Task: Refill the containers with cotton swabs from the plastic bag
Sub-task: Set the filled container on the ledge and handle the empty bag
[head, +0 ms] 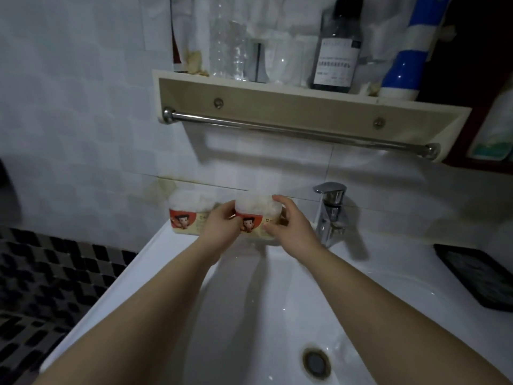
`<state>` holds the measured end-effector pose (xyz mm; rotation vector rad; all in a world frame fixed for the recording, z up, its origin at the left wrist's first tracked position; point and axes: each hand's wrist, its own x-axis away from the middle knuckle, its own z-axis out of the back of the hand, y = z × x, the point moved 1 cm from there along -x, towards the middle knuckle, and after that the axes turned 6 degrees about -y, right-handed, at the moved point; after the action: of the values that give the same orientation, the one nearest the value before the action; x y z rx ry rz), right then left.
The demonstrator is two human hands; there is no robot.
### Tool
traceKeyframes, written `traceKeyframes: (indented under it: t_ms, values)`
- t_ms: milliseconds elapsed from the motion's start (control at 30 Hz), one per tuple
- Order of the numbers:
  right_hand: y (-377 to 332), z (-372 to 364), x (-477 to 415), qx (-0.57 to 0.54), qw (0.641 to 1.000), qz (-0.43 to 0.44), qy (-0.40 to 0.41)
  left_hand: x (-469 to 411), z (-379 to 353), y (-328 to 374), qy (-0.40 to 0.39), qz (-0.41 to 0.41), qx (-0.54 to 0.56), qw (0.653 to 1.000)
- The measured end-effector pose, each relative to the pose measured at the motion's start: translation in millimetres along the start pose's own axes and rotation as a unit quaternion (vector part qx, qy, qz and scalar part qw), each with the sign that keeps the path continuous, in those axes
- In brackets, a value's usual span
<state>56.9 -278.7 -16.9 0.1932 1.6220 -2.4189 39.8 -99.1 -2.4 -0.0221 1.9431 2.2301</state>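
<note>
Sink nearest; at back ledge, left hand and right hand clasp upright box from either side. Second box just left, nearer left hand.

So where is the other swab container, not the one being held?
In the head view the other container stands on the sink ledge, just left of the held container.
</note>
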Motion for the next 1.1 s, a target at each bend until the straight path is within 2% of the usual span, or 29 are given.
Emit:
traceKeyframes:
  t_ms: [233,367,533,633,767,967,1033,1100]
  values:
    - [18.5,-8.7,-16.5,0.036,0.999,-0.022,0.014,-22.4,0.3,-23.3,0.005,0.017,-0.027,0.999]
    - [17.3,-3.5,-8.9,0.119,0.993,-0.007,-0.009,-23.7,1.6,-29.4,0.075,0.066,0.047,0.994]
    - [13.8,10.9,25.2,0.179,0.984,0.016,-0.015,0.5,-5.1,-26.7,0.119,0.076,0.058,0.988]
    - [12.9,26.0,61.9,0.193,0.981,-0.008,-0.01,27.3,-20.5,-22.1,0.097,0.095,0.054,0.989]
    - [20.5,48.1,115.4,0.225,0.973,-0.054,-0.023,70.0,-45.7,-18.6,0.011,0.149,0.068,0.986]
    - [49.6,72.3,189.3,0.367,0.905,-0.177,-0.122,133.5,-87.4,-28.6,-0.094,0.198,0.001,0.976]
    - [57.3,76.3,202.1,0.402,0.867,-0.231,-0.181,143.8,-96.3,-32.4,-0.116,0.201,-0.021,0.973]
    - [60.7,78.4,213.5,0.453,0.815,-0.272,-0.239,153.8,-101.5,-36.2,-0.13,0.191,-0.048,0.972]
